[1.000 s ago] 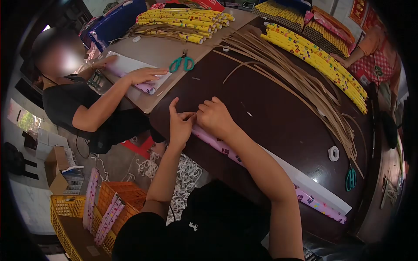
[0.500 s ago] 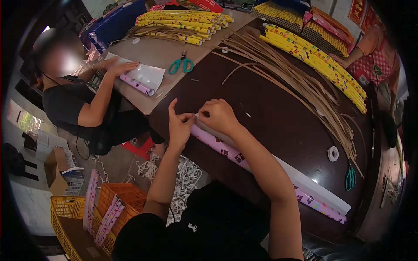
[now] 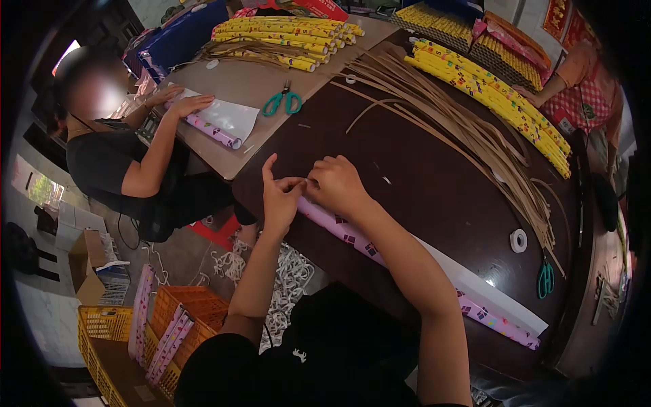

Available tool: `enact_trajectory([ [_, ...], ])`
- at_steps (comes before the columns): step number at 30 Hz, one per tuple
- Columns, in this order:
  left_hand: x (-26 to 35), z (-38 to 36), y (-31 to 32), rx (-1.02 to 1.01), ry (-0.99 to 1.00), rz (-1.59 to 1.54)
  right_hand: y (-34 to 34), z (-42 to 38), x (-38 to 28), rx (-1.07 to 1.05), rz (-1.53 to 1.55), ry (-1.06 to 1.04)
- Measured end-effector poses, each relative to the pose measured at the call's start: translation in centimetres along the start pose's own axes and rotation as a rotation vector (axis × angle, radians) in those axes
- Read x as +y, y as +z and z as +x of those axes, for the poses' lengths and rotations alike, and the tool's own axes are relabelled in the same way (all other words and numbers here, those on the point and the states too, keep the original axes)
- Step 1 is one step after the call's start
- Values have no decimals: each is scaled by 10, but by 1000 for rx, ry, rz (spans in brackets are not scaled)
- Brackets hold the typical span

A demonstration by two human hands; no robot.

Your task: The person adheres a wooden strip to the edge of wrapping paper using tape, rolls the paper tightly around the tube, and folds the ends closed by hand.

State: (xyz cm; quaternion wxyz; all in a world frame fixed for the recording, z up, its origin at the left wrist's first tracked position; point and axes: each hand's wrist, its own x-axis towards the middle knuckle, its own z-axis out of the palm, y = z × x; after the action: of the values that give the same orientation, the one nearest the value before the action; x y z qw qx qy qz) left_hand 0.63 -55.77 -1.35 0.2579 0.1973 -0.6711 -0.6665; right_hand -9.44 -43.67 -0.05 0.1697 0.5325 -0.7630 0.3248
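Note:
A long pink patterned roll (image 3: pixel 355 237) with a white sheet edge (image 3: pixel 468 280) lies slanting across the dark table near its front edge. At its far left end is my left hand (image 3: pixel 280 197), thumb and a finger pinched together and the index finger raised. My right hand (image 3: pixel 333 183) is closed beside it, fingers curled over the same end, and the two hands nearly touch. What the fingertips hold is too small to make out. A white tape roll (image 3: pixel 518 240) and green-handled scissors (image 3: pixel 545 279) lie to the right.
Brown strips (image 3: pixel 447 122) and yellow rolls (image 3: pixel 495 95) cover the back right. A co-worker (image 3: pixel 129 156) at left handles another pink roll (image 3: pixel 213 131) beside green scissors (image 3: pixel 282 100). Crates (image 3: pixel 105 325) with pink rolls stand lower left. Another person's arm (image 3: pixel 553 85) reaches in at right.
My right hand has shifted slightly and its fingers have curled in closer to my left hand. The co-worker's hands have moved slightly apart over the sheet.

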Motion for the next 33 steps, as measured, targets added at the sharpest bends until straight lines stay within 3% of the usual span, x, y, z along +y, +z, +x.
enact_trajectory([
  [9,11,-3,1,-46,6,40,-3,3,-4,12,30,55],
  [11,7,-2,-2,-76,38,71,-4,4,-2,-15,160,234],
  [15,8,-1,-4,-81,48,92,-3,3,8,53,387,382],
  [17,8,1,-8,-122,128,256,-9,5,8,-50,524,610],
  [20,16,10,-16,-202,238,463,-9,3,13,-44,586,586],
  [24,30,23,-21,-305,204,571,-2,2,20,-15,591,551],
  [26,34,27,-21,-367,340,780,-2,2,21,-40,623,575],
  [30,27,37,-21,-401,351,751,-3,2,21,-55,606,599],
  [33,34,40,-15,-393,379,910,-5,2,21,-53,619,583],
])
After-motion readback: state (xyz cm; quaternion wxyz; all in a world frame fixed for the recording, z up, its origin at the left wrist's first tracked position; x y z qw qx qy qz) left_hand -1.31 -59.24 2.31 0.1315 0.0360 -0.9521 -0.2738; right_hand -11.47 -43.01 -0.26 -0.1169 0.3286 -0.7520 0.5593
